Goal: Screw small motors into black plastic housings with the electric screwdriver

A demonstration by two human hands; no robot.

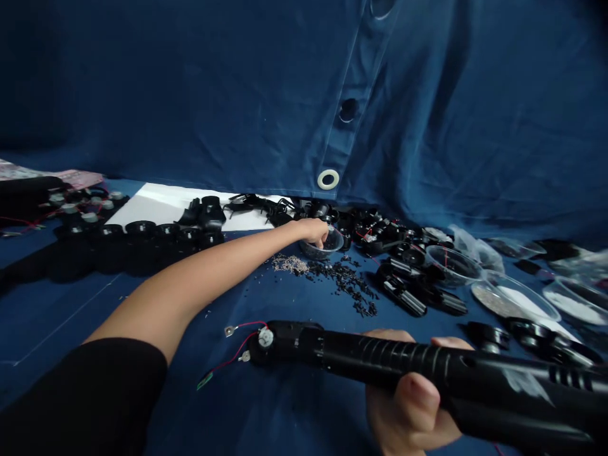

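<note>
My right hand grips a long black plastic tube-shaped housing that lies across the near side of the table, thumb on top. Its left end shows a small motor with red wires trailing out. My left hand is stretched far forward, its curled fingers dipping into a small clear plastic bowl at the back of the table. What the fingers pinch is hidden. A scatter of tiny black screws and a small pile of silver ones lie just in front of the bowl.
A blue cloth covers the table and hangs as a backdrop. Rows of black round parts sit at the left. More black housings and several clear bowls and lids crowd the right. A white sheet lies at the back.
</note>
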